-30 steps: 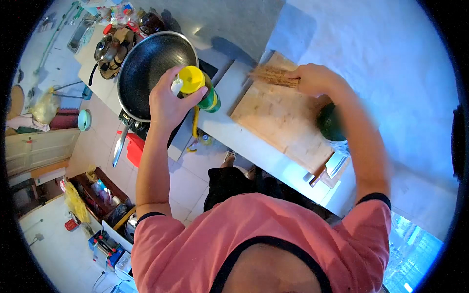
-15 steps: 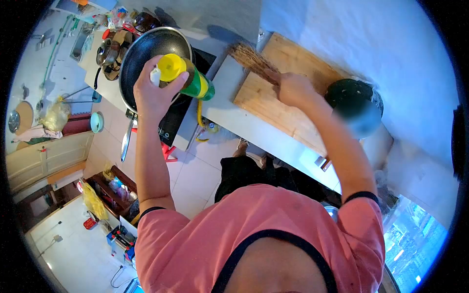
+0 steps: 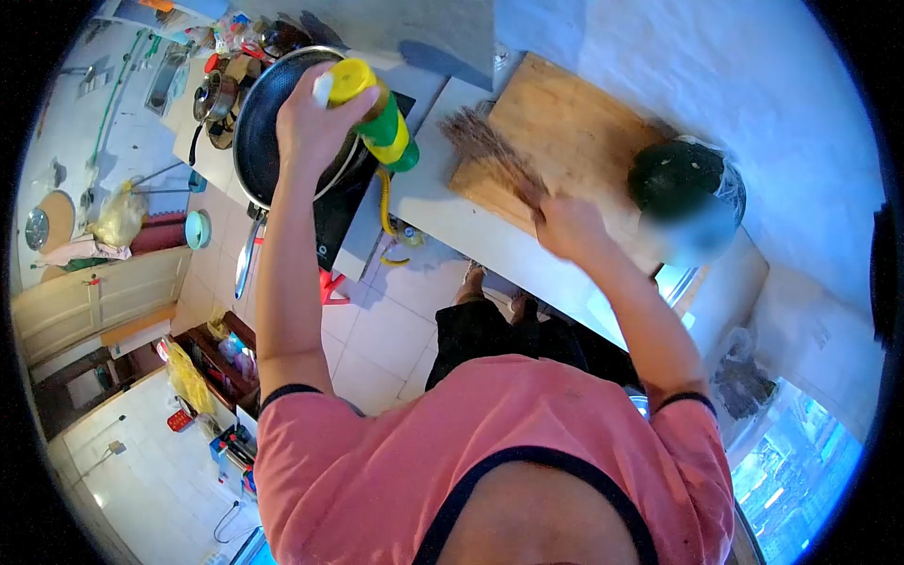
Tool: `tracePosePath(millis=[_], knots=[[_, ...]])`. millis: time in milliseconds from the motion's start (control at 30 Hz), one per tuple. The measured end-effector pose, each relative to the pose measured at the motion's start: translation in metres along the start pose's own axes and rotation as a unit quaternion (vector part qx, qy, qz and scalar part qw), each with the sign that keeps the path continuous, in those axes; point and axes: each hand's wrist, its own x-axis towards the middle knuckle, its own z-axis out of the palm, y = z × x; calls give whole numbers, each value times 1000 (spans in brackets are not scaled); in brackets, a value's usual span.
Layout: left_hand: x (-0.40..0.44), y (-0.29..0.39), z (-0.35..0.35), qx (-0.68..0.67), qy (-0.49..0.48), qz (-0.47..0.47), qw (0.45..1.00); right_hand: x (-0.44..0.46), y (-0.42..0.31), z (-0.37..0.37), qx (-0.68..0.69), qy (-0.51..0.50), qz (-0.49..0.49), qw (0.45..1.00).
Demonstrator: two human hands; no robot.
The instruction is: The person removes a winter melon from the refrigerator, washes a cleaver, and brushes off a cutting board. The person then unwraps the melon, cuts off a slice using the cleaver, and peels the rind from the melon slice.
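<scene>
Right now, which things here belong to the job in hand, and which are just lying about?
Apparently in use:
- brown bundled-bristle brush, in the right hand
- green-and-yellow cylindrical container, in the left hand
- pale rectangular wooden board, partly hidden by the brush

Seemingly just lying about:
- round black metal-rimmed wok
- dark green round object by the board
- round turquoise basin
</scene>
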Motion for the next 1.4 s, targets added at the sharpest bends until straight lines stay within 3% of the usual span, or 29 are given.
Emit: tracePosePath(millis=[100, 167, 267, 333, 500, 700, 800, 867, 900, 967, 1033, 1100, 1200, 1267, 1367, 1400], knots=[[26, -14, 35, 22, -45, 6, 999, 29, -18, -24, -103, -33, -54, 993], [35, -18, 60, 41, -44, 2, 998, 25, -56, -46, -200, -120, -151, 960], [45, -25, 97, 49, -38, 17, 998, -3, -94, -73, -187, -183, -233, 937], [48, -35, 120, 40, -35, 29, 998, -2, -94, -84, -170, -125, -212, 954], [63, -38, 158, 15, -56, 27, 998, 35, -108, -110, -274, -78, -126, 950], [66, -38, 175, 9, -59, 39, 997, 38, -151, -104, -314, -191, -171, 914], [66, -42, 156, 37, -86, 20, 995, 32, -167, -127, -208, -215, -142, 944], [59, -58, 135, -87, -16, 29, 996, 47, -165, -132, -344, -106, -142, 922], [45, -64, 118, -95, 16, 27, 995, 58, -161, -128, -354, -118, -146, 916], [11, -63, 74, -137, -2, -65, 988, 68, -130, -80, -340, -97, -124, 927], [-30, -66, 46, -182, 22, -157, 970, 59, -122, -62, -325, -140, -130, 926], [-79, -113, 52, -160, 37, -124, 979, 31, -125, -59, -291, -234, -177, 911], [-149, -160, 81, -154, -27, -237, 959, 3, -111, -88, -157, -292, -174, 927], [-166, -160, 94, -29, -93, -265, 959, -18, -90, -99, -130, -192, -200, 952], [-177, -160, 120, -69, -142, -257, 954, -38, -63, -105, -141, -161, -150, 965], [-178, -157, 126, -111, -147, -259, 948, -39, -56, -106, -104, -135, -87, 981]])
